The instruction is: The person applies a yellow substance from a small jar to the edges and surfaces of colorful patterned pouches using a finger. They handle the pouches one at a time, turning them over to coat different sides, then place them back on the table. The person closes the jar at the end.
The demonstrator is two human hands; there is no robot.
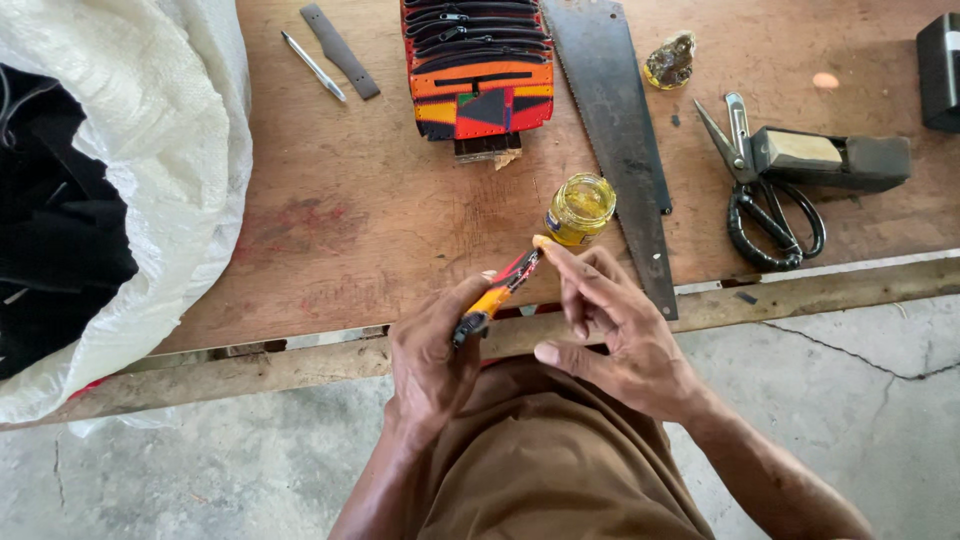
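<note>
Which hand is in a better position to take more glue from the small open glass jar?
Probably the right hand: its glue-tipped forefinger is next to the small open glass jar of yellow glue, while the left hand holds the narrow orange, red and black piece.

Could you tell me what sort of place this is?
Probably a small craft workshop: a worn wooden workbench over a cracked concrete floor, with a hand saw, scissors and a stack of colourful stitched pouches.
</note>
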